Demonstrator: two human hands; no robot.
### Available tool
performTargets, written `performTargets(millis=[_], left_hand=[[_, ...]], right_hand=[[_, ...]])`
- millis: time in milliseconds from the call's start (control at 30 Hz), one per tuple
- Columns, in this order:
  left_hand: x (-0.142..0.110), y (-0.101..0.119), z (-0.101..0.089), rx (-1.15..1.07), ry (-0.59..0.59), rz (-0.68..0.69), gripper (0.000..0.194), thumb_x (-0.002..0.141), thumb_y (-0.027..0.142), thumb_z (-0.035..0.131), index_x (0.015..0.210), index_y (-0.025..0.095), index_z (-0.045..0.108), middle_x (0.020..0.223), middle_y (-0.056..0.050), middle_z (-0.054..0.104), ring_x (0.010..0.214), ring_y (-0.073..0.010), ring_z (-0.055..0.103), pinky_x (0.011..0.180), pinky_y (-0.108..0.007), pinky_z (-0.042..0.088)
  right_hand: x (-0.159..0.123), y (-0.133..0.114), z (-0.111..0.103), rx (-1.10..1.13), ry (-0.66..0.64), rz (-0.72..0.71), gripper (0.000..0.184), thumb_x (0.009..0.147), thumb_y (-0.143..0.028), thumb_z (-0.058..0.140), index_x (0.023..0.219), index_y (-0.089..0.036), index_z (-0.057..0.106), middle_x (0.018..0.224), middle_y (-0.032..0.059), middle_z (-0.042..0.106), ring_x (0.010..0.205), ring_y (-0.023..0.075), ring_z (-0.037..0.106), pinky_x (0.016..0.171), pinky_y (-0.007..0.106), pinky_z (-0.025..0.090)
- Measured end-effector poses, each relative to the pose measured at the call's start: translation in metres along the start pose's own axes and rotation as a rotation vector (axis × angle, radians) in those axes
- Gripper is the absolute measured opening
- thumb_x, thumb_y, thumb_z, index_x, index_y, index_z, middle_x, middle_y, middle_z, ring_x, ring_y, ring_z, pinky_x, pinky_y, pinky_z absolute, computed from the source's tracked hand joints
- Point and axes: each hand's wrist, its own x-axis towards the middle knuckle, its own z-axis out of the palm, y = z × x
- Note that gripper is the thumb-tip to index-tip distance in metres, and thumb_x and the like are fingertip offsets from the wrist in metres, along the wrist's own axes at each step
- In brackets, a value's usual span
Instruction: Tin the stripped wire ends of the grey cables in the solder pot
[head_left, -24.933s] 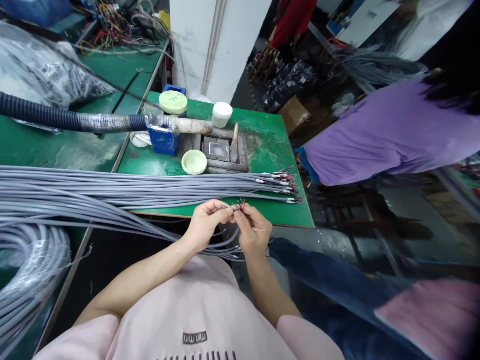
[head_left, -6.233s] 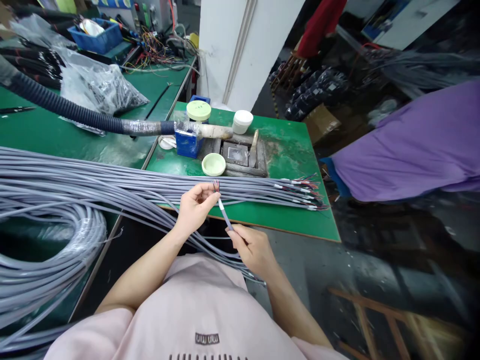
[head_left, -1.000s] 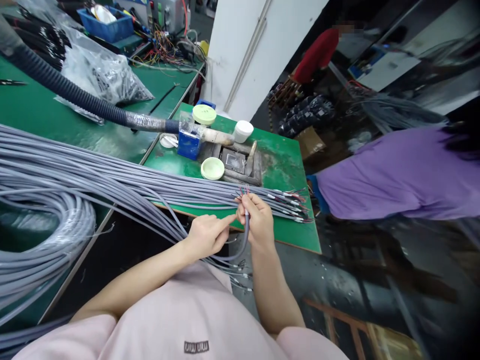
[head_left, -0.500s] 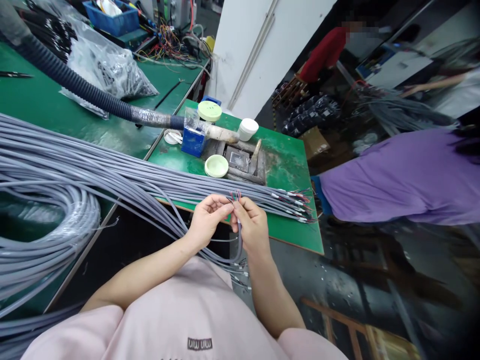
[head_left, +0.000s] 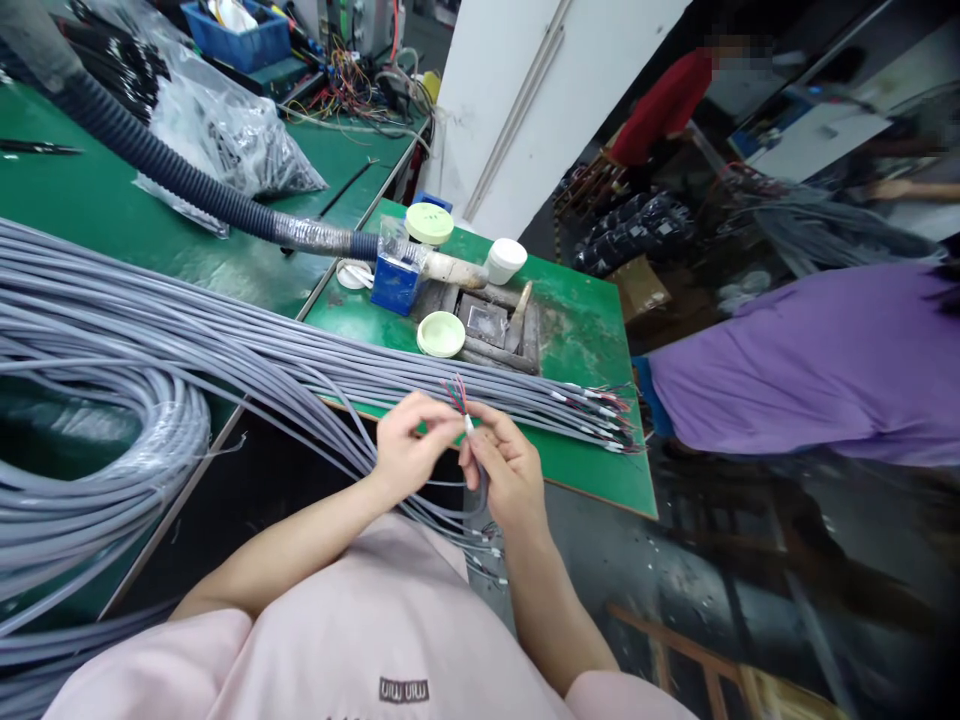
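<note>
Our right hand (head_left: 504,470) pinches a round grey plastic-sheathed cable (head_left: 483,490) whose thin coloured wires (head_left: 457,395) fan out above the smooth green bench (head_left: 577,470), while our curled left hand (head_left: 411,447) sits just beside, its grip unclear.

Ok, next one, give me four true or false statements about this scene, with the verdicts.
1. The right hand holds a gray cable with thin coloured wires at its end. True.
2. The left hand rests flat on the green table. False: it is raised beside the cable end.
3. The person wears a purple shirt. False: their shirt is pale pink; the purple shirt is on a person nearby.
4. A round pale green lid lies near a blue box on the table. True.
</note>
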Motion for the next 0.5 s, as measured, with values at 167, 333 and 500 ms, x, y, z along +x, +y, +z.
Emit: performTargets(millis=[167,333,500], left_hand=[[-0.008,-0.011,-0.001,-0.043,-0.03,0.056,0.02,0.07,0.029,0.078,0.086,0.019,0.07,0.071,0.001,0.063,0.061,-0.009,0.054,0.064,-0.024,0.046],[-0.007,-0.023,-0.001,-0.353,-0.146,-0.365,0.044,0.068,0.043,0.079,0.101,0.017,0.066,0.085,-0.002,0.062,0.064,-0.0087,0.057,0.062,-0.023,0.048],[-0.006,-0.018,-0.005,-0.383,-0.36,-0.479,0.034,0.078,0.046,0.069,0.081,0.013,0.068,0.06,0.002,0.051,0.052,-0.0094,0.052,0.054,-0.023,0.042]], right_hand=[[-0.003,0.002,0.001,0.094,0.07,-0.03,0.037,0.086,-0.034,0.06,0.121,-0.024,0.054,0.058,-0.0074,0.053,0.038,0.0056,0.04,0.038,0.019,0.029],[-0.005,0.004,0.005,0.078,0.09,-0.005,0.04,0.085,-0.036,0.061,0.122,-0.025,0.05,0.061,-0.0065,0.058,0.039,0.0067,0.042,0.039,0.019,0.032],[0.002,-0.004,-0.014,-0.05,-0.059,0.039,0.037,0.079,-0.037,0.068,0.114,-0.025,0.061,0.069,-0.0018,0.064,0.055,0.0128,0.057,0.053,0.026,0.049]])
